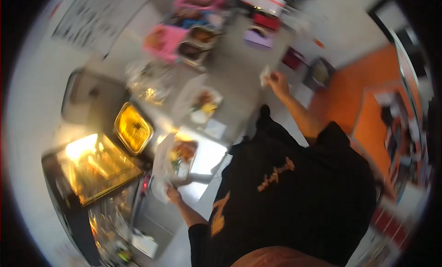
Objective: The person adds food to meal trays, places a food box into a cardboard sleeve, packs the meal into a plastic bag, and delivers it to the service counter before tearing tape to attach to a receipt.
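At the lower left, my left hand is closed on the edge of an open white takeaway container, which holds orange-brown food, something green and something white. My right hand, raised over the far side of the counter, has its fingers closed around a small whitish item, too blurred to name. Between the hands a second open container holds brown, yellow and white food, and a small white square lies beside it.
A lit glass food warmer and a yellow-lit metal tray stand at the left. Clear plastic bags, pink bags and metal food trays line the counter. A grey bin stands at the right.
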`<move>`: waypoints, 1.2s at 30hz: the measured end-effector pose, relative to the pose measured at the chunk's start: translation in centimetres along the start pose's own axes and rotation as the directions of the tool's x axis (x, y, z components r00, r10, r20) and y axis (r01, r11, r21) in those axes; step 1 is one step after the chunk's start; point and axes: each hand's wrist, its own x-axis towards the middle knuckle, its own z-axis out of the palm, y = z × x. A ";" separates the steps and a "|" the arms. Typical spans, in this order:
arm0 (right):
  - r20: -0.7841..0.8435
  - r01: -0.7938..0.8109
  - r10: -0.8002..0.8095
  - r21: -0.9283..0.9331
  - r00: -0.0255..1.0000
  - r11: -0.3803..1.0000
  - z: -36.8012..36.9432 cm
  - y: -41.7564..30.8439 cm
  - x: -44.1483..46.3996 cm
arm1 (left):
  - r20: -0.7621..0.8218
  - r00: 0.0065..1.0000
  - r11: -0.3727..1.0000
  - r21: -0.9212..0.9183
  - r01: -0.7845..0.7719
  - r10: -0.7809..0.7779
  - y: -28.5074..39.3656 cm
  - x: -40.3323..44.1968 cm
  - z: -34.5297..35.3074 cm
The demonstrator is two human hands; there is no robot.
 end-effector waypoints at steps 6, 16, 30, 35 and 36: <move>-0.731 0.000 -0.015 -0.020 0.683 1.000 -23.7 16.3 12.4 | 0.041 0.885 0.641 -0.675 0.366 -0.463 4.5 0.2 -4.2; -0.721 -0.470 0.094 -0.342 0.686 0.814 -38.5 29.6 22.4 | -0.149 0.827 0.666 -0.676 0.315 -0.542 23.9 -8.3 -11.1; 0.524 -0.682 0.825 -0.526 0.211 0.509 -19.2 25.7 4.5 | -0.185 0.983 0.794 -0.596 -0.116 0.005 37.4 -11.4 -1.7; 0.415 -0.875 0.886 -0.327 0.207 0.358 -22.7 28.3 9.6 | -0.007 0.646 0.439 -0.728 -0.526 0.763 62.7 -12.6 -8.8; 0.468 -0.812 0.805 -0.264 0.365 0.521 -22.5 33.2 9.6 | 0.026 0.522 0.379 -0.719 -0.583 0.853 67.7 -12.5 -10.3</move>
